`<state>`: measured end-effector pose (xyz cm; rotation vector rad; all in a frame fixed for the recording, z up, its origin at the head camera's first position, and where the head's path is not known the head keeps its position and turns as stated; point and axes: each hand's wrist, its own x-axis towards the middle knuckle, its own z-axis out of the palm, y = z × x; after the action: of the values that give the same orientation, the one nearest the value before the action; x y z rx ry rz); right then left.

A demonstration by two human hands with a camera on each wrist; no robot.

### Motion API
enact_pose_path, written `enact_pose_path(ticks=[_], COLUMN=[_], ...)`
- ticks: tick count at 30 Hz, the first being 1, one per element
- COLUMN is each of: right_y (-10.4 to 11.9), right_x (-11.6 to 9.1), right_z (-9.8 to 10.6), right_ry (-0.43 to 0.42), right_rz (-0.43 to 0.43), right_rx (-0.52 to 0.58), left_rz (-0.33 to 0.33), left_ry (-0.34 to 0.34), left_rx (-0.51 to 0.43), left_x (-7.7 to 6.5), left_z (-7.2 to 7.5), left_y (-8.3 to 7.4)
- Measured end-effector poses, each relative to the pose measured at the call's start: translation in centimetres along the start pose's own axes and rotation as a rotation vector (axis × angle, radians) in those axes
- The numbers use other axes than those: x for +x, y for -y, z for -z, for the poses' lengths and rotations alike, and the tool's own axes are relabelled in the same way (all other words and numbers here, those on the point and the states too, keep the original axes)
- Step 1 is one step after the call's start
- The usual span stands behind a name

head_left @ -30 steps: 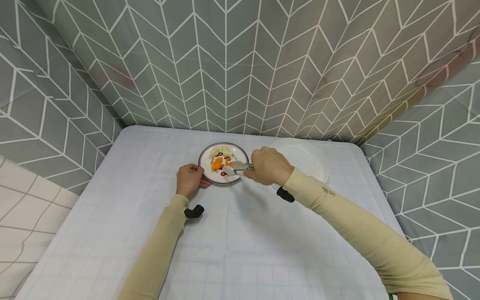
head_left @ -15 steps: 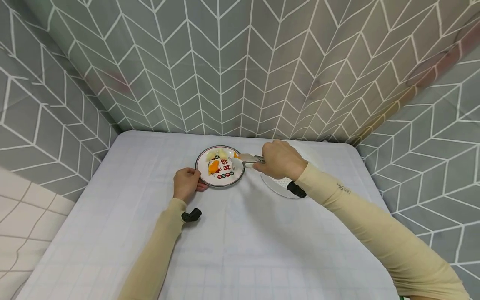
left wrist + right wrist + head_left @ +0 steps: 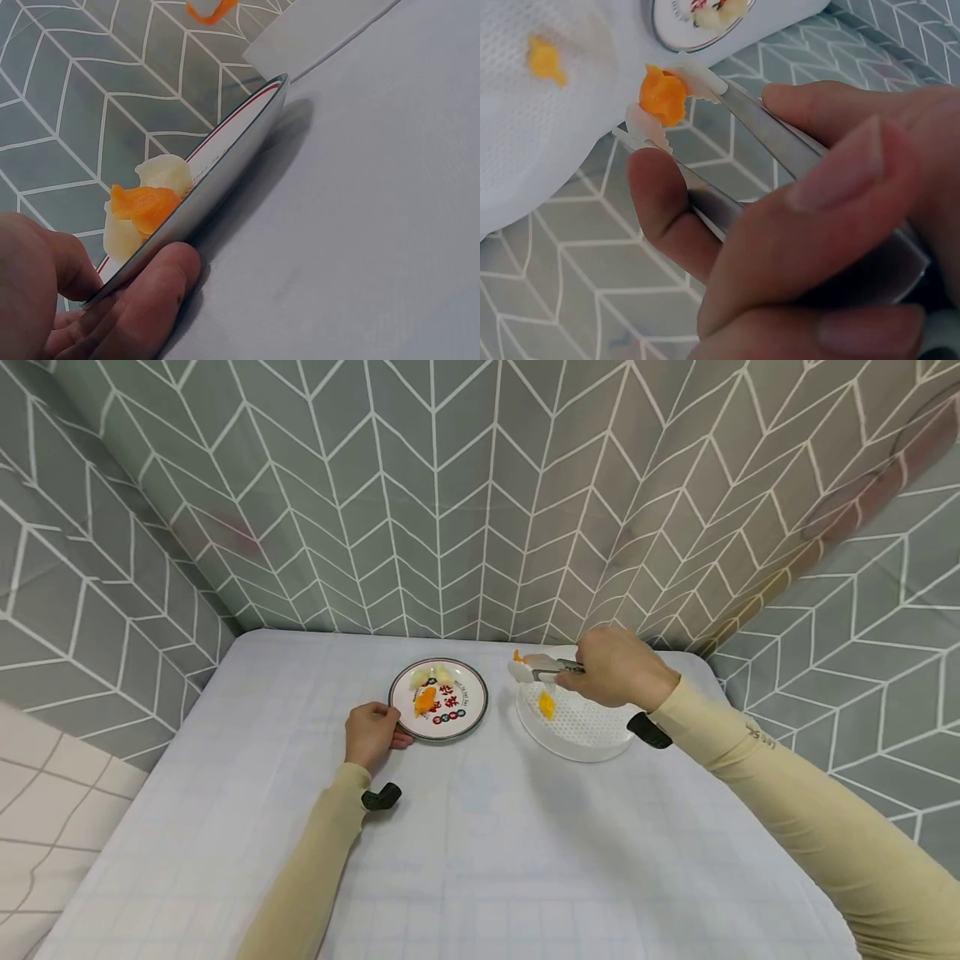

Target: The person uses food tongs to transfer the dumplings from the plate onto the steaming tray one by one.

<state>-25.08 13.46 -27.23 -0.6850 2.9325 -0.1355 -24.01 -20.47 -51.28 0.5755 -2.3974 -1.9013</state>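
My left hand (image 3: 370, 737) pinches the near left rim of a small round plate (image 3: 472, 712), thumb on top and fingers beneath, as the left wrist view shows. On this plate lie an orange dumpling (image 3: 425, 700) and pale white dumplings (image 3: 444, 676). My right hand (image 3: 621, 668) grips metal tongs (image 3: 546, 670) with white tips. Between those tips an orange dumpling (image 3: 663, 96) is held, over the left part of a round white perforated tray (image 3: 592, 731). Inside the tray sits a yellow-orange dumpling (image 3: 547, 704). The right hand and forearm hide the tray's far right part.
A white cloth (image 3: 465, 827) covers the table. Grey patterned curtains (image 3: 450, 510) rise behind its back edge and along the right side. Pale tiles (image 3: 52, 810) show at the lower left. The tray stands just right of the plate.
My right hand has lifted the orange dumpling off the plate with the tongs and moved right, over the tray. The left hand stays on the plate's rim.
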Motion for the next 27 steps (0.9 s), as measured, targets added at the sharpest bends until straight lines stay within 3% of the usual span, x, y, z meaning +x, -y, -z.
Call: enact_pose_path(ticks=[16, 27], right_y=[-4.6, -7.9], right_x=[-2.9, -4.4], right_z=[1.2, 0.4], right_ry=[0.021, 0.032], right_rz=[-0.07, -0.095], right_rx=[-0.045, -0.047], left_rz=[-0.015, -0.006], left_ry=[0.002, 0.019], left_rx=[0.022, 0.001], left_x=[-0.2, -0.2], left_z=[0.0, 0.0], left_y=[-0.1, -0.2])
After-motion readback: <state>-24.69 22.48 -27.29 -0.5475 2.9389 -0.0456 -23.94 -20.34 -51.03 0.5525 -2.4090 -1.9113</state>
